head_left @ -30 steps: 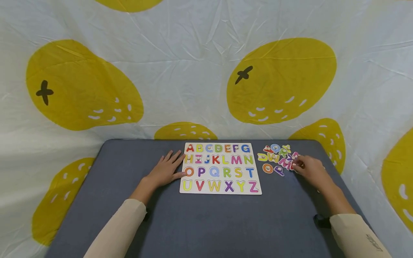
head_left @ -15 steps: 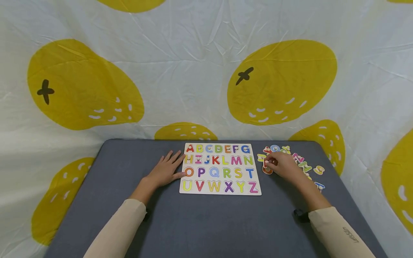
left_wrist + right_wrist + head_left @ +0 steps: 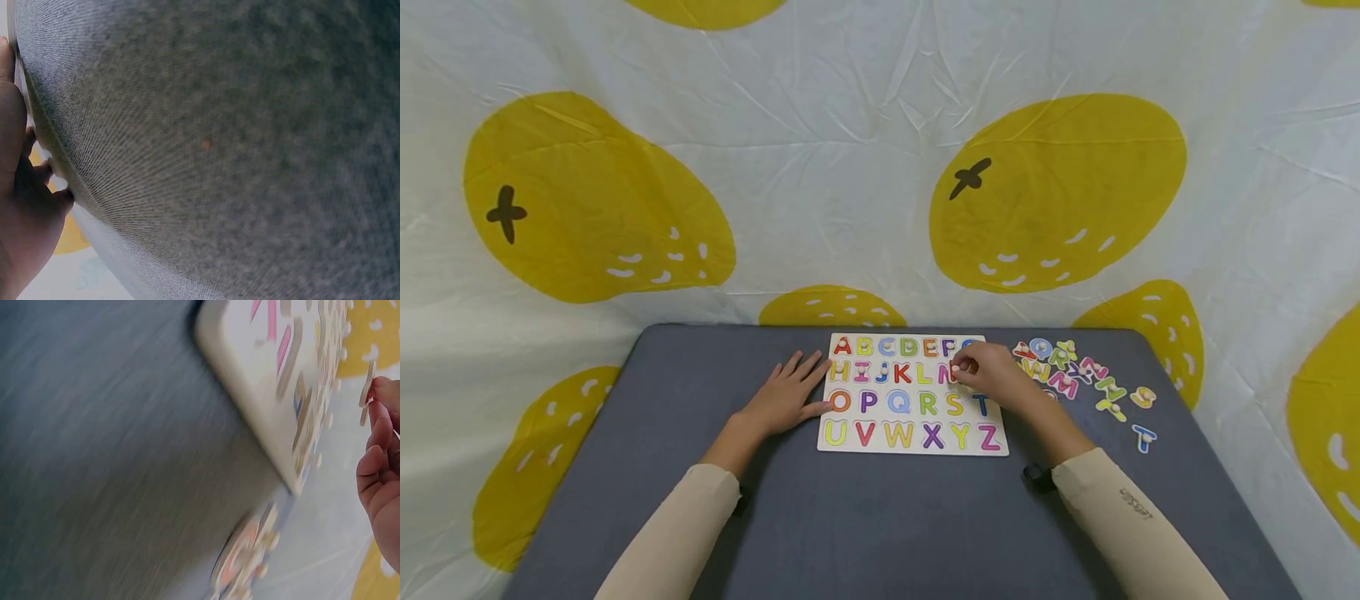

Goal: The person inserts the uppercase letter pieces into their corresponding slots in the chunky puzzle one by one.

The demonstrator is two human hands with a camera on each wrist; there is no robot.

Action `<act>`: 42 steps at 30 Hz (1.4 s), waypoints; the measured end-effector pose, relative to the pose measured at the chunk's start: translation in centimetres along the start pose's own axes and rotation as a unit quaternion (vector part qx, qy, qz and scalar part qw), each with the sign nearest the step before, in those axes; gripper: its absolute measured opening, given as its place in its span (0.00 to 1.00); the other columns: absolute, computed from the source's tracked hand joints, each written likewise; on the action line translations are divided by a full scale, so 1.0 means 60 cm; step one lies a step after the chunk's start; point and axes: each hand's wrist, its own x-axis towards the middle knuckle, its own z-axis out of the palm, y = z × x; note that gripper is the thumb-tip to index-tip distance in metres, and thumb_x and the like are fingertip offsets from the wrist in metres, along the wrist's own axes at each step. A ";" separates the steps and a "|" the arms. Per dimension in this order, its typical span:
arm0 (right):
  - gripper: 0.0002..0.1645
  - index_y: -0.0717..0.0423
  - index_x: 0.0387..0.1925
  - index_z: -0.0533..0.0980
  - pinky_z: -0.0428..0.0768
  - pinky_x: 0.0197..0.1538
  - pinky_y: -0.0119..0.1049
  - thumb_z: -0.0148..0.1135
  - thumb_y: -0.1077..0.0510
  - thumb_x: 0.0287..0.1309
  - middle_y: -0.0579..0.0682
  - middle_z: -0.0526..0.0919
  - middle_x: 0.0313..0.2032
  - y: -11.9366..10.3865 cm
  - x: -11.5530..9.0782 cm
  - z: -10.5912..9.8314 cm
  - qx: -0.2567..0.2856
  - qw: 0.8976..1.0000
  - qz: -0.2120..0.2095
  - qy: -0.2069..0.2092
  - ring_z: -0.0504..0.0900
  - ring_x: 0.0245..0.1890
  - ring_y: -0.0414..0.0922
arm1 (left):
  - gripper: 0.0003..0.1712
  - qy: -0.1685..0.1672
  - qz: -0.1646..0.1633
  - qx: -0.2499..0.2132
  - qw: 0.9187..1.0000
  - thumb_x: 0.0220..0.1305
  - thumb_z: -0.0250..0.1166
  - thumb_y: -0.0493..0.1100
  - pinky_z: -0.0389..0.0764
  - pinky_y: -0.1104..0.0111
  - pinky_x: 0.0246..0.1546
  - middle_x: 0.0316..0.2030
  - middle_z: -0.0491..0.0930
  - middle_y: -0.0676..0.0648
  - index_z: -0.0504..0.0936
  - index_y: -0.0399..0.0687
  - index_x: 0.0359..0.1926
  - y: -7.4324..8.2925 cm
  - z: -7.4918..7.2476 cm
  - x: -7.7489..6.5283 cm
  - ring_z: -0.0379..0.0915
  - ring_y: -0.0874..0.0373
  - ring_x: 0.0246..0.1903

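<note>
A white alphabet puzzle board (image 3: 880, 445) lies on the dark grey table. Over its right part my right hand (image 3: 996, 375) pinches a small red letter piece (image 3: 953, 372) between thumb and fingertips; which letter it is cannot be made out. In the right wrist view, that thin wooden piece (image 3: 367, 394) is seen edge-on, apart from the board's surface. My left hand (image 3: 786, 396) lies flat with spread fingers, its fingertips touching the board's left edge. Knobbed letters fill several upper slots of the board. The right hand covers part of the G and M places.
Right of the board lies a loose heap of knobbed letter pieces, among them a pink M (image 3: 1063, 384) and a blue Q (image 3: 1041, 348). Farther right are a yellow S (image 3: 1142, 397) and a blue T (image 3: 1144, 437). A patterned cloth (image 3: 835, 208) hangs behind the table.
My right hand has moved left from the loose letters to above the board, carrying the red letter piece picked up from the heap. My left hand has stayed in place.
</note>
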 end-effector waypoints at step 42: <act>0.02 0.52 0.36 0.84 0.72 0.36 0.32 0.68 0.58 0.66 0.45 0.80 0.28 -0.084 0.116 0.095 -0.014 0.995 -0.012 -0.100 0.74 0.29 0.41 | 0.50 -0.005 0.003 -0.004 1.000 0.71 0.58 0.69 0.51 0.34 0.75 0.82 0.49 0.42 0.51 0.53 0.83 0.000 0.000 0.001 0.40 0.34 0.81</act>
